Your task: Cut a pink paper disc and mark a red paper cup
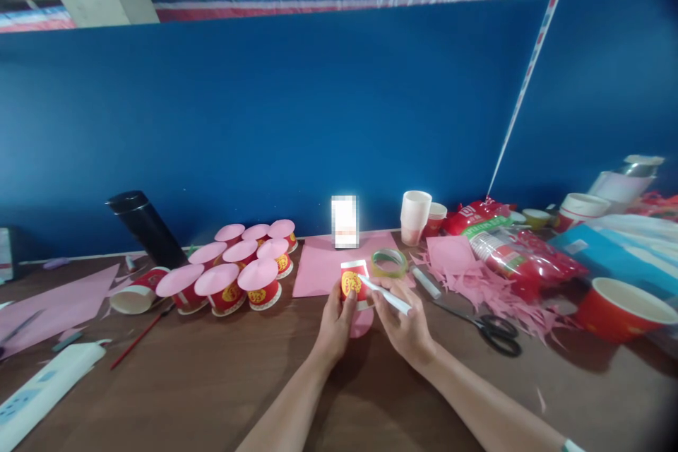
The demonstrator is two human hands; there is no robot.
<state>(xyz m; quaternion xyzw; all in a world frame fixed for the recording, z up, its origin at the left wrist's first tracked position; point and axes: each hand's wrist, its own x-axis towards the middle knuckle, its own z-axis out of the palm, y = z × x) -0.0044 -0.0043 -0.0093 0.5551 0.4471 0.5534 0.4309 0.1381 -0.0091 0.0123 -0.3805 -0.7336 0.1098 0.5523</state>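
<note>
My left hand [335, 321] is closed around a small red paper cup [353, 281] with gold print and a white band at its upper end. In my right hand [407, 325] is a white pen [390, 298], its tip close to the cup's right side; whether it touches I cannot tell. Just below the cup a pink paper disc [361, 323] shows, partly hidden by my fingers. Behind my hands lie a pink sheet [318, 270] and a roll of clear tape [389, 263]. A white capped tube [426, 282] rests right of the tape.
Several upturned red cups topped with pink discs [258, 274] stand at left, near a black flask [145, 226]. Scissors [498, 333], pink paper scraps [492, 289], white cups [416, 215] and a red bag [508, 247] lie at right. A power strip [47, 388] is at front left.
</note>
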